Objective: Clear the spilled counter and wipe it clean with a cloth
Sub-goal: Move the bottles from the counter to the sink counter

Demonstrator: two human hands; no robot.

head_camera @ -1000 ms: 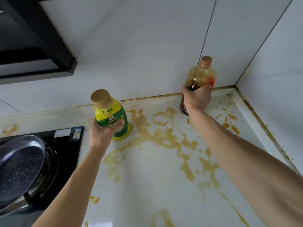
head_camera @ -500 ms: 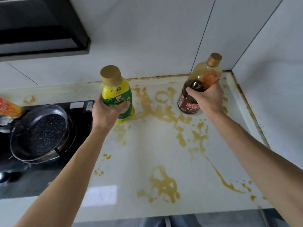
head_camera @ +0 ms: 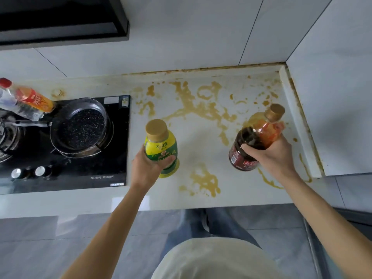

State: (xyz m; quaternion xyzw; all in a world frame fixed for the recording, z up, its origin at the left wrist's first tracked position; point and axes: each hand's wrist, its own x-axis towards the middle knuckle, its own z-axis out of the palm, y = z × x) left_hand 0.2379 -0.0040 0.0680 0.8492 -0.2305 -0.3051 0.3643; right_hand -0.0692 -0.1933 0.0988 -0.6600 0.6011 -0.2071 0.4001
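Both hands (head_camera: 148, 168) (head_camera: 271, 156) grip bottles (head_camera: 161, 146) (head_camera: 253, 143).

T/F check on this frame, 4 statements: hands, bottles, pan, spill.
1. The left hand grips the yellow-green bottle. True.
2. The dark sauce bottle in the right hand has no cap. False: a tan cap is on it.
3. The pan sits on the stove. True.
4. The counter has been wiped clean. False: yellow-brown spill covers much of it.
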